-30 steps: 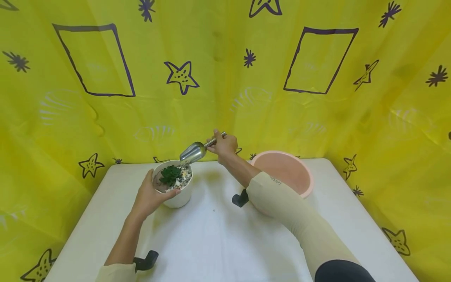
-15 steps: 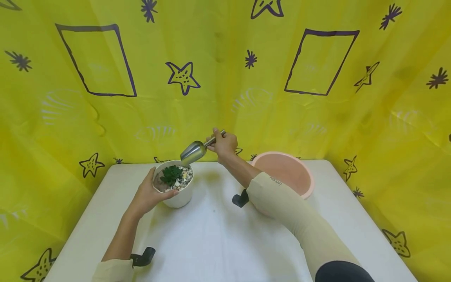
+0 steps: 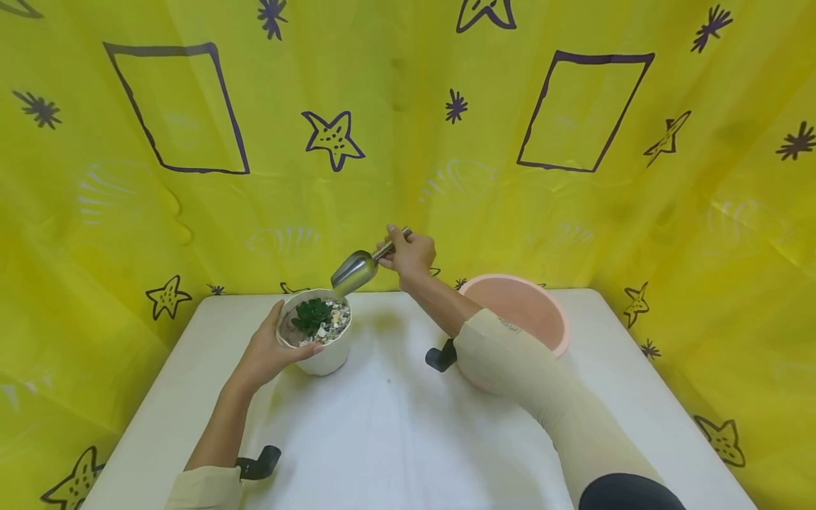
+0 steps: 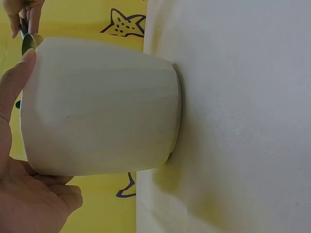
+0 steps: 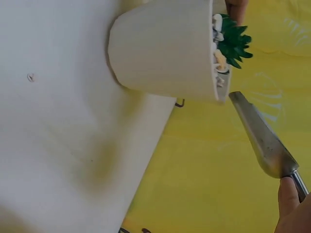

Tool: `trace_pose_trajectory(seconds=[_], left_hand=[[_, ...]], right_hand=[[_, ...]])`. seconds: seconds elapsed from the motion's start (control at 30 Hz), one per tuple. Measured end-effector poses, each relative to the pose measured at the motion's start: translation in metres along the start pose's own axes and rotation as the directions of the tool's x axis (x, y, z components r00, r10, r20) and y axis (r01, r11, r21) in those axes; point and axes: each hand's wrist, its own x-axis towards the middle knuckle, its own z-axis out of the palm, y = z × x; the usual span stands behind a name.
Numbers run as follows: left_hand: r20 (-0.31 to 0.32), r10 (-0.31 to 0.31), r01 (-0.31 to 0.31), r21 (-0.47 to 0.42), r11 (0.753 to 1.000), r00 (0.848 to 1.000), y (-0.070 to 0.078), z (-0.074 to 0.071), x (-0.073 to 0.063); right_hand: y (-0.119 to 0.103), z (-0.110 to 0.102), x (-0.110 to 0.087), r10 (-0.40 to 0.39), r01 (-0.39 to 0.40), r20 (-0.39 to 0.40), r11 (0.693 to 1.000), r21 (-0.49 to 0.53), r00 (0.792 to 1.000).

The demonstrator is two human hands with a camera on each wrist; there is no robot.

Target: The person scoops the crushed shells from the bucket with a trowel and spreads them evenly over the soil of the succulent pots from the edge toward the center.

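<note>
The left hand [image 3: 264, 354] is curled about the white pot [image 3: 323, 361], its thumb along the near rim and its fingers round the outer side. The pot's base is down at the worktop [image 3: 395, 439]; whether all of it rests flat cannot be told.

A green plant [image 3: 311, 316] sits in the pot, just beyond the left thumb. Pebbles [image 3: 333, 324], pale and mixed in colour, lie on the side of the plant toward the right hand [image 3: 411, 255] — the side nearer the left hand shows a smoother, brownish surface.

The right hand is closed on the handle of a metal scoop [image 3: 355, 272], with the thumb laid along it. The scoop slants down from that hand toward the left one, its lip just beside the pot's far rim; the right wrist view shows a narrow gap between them.

A pink tub [image 3: 535, 315] stands on the worktop under the right forearm, partly hidden by the beige sleeve [image 3: 542, 382]. A black bracket [image 3: 260, 464] juts from the left wrist. Beyond both hands hangs a yellow curtain [image 3: 395, 177] — printed with dark stars.
</note>
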Motion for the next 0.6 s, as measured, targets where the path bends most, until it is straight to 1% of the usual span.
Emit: trace_pose_trajectory(seconds=[0.1, 0.27, 0.47, 0.6], left_hand=[[-0.009, -0.005, 0.005, 0.006, 1.0, 1.0, -0.002, 0.001, -0.001], [-0.048, 0.016, -0.016, 0.0, 1.0, 0.999, -0.002, 0.002, -0.002], [-0.076, 0.052, -0.052, -0.003, 0.999, 0.996, -0.003, 0.006, -0.006], [-0.109, 0.053, -0.051, 0.018, 0.999, 0.993, 0.001, 0.009, -0.01]], right_hand=[[-0.008, -0.007, 0.0, 0.013, -0.013, 0.002, 1.0, 0.004, 1.0], [-0.025, -0.022, 0.001, 0.063, -0.063, 0.016, 0.998, 0.029, 0.998], [-0.039, -0.05, 0.001, 0.12, -0.12, 0.013, 0.992, 0.029, 0.993], [-0.049, -0.071, 0.005, 0.169, -0.168, -0.012, 0.984, 0.063, 0.986]])
